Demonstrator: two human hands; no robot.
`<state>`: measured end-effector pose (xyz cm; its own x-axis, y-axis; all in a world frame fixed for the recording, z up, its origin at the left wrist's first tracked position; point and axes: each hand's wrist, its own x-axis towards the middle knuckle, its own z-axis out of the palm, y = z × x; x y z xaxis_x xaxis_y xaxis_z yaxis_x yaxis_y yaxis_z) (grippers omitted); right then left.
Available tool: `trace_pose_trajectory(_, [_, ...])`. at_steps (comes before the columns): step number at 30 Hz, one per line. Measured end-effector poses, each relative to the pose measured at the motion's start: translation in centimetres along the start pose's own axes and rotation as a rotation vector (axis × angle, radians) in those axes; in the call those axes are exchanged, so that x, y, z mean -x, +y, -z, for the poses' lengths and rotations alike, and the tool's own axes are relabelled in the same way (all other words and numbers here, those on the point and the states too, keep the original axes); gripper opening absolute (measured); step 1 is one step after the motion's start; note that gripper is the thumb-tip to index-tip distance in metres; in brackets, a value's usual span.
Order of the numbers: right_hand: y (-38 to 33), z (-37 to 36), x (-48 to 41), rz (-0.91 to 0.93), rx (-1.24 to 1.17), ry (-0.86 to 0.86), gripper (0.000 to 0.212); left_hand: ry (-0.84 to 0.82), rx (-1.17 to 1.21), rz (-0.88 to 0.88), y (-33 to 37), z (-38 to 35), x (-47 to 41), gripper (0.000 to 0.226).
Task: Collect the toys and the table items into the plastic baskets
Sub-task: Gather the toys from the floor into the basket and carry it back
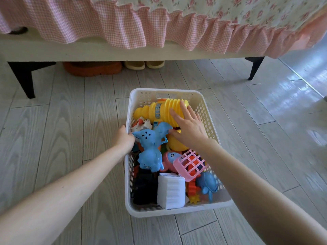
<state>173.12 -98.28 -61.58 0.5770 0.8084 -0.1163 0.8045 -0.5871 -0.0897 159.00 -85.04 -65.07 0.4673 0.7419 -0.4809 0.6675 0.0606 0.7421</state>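
A white perforated plastic basket [130, 200] stands on the floor, filled with toys. At its far end lies a yellow ribbed toy hammer [159, 109]. My right hand [188, 129] rests on the hammer's ribbed head with straight, spread fingers. My left hand [123, 138] grips the basket's left rim, next to a blue elephant toy [150, 147]. Nearer me in the basket are a pink toy basket [190, 163], a pink fish toy [169, 157], a white ribbed box [170, 191], a blue whale toy [207, 183] and a dark item [145, 188].
A bed with a pink gingham frill [159, 30] runs across the far side on black legs [24, 78]. Orange shoes [92, 68] and beige slippers [144, 64] sit under it. Pale wood-plank floor [70, 121] surrounds the basket.
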Motion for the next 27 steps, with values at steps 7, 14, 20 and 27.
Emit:
trace_pose_trajectory(7, [1.3, 0.7, 0.4, 0.018, -0.382, 0.078, 0.062, -0.228, 0.192, 0.073, -0.2, 2.2, 0.7, 0.075])
trace_pose_trajectory(14, [0.9, -2.9, 5.5, -0.159, -0.448, 0.179, 0.058, -0.199, 0.233, -0.025, -1.0, 0.6, 1.5, 0.063])
trace_pose_trajectory(20, [0.6, -3.3, 5.0, -0.150, -0.413, 0.102, 0.053, -0.193, 0.237, -0.022, -1.0, 0.7, 1.6, 0.053])
trace_pose_trajectory(27, [6.1, 0.5, 5.9, -0.550, -0.797, 0.301, 0.049, -0.134, 0.319, 0.031, -2.3, -0.1, 2.2, 0.065])
